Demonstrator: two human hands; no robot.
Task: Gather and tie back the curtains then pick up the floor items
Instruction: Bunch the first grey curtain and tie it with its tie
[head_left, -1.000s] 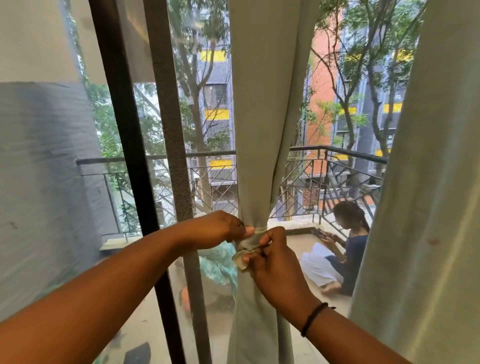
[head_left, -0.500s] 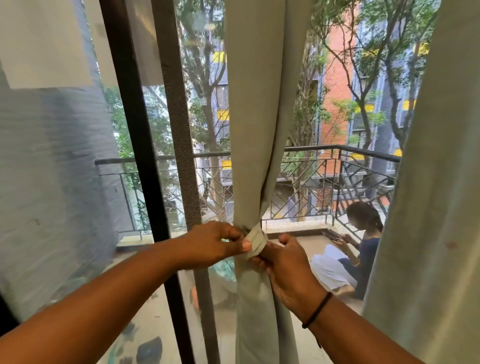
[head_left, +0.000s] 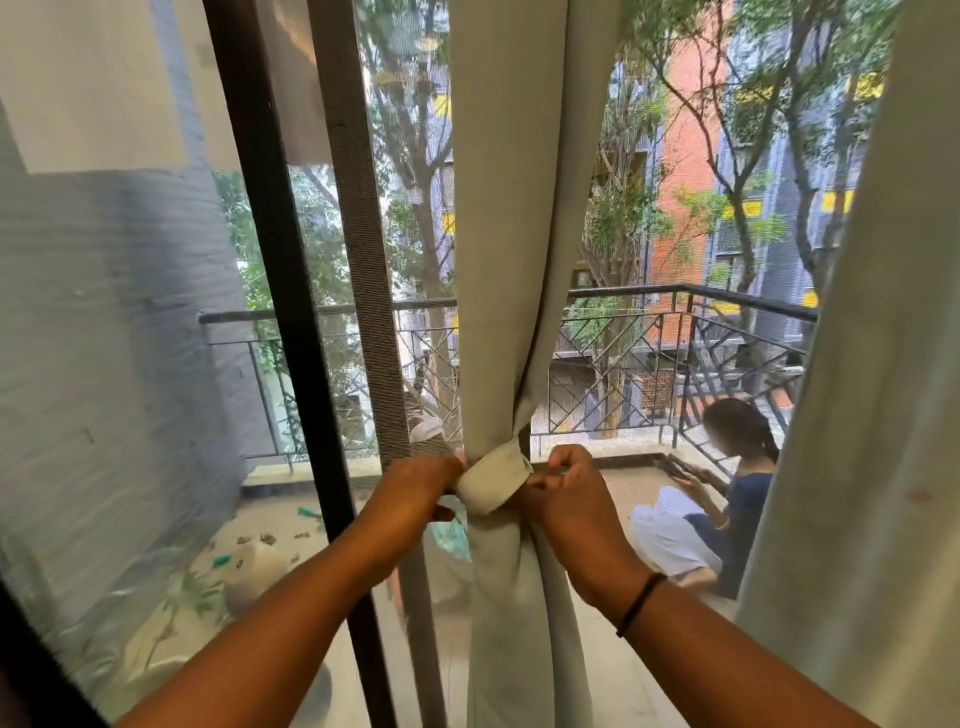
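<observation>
Gripping the two ends of a pale fabric tie-back (head_left: 494, 482), both hands meet at the waist of the middle curtain (head_left: 524, 218). The left hand (head_left: 415, 486) has its fingers curled round the tie-back's left end, thumb underneath, knuckles touching the cloth. The right hand (head_left: 563, 491) pinches the right end between curled fingers and thumb, its wrist circled by a thin black band (head_left: 640, 603). The tie-back is a flat, cream strip with a stitched edge, wrapped slantwise around the front of the curtain and cinching it into a narrow bunch. The curtain is a plain grey-green cloth, hanging from above in long folds, flaring out again below the strip. It hangs just right of a dark door frame (head_left: 291, 312) with a mesh screen. A second curtain (head_left: 872, 415) of the same cloth fills the right edge. Beyond the glass, a metal railing (head_left: 675, 332) bounds a balcony where a person (head_left: 727, 493) sits on the floor.
</observation>
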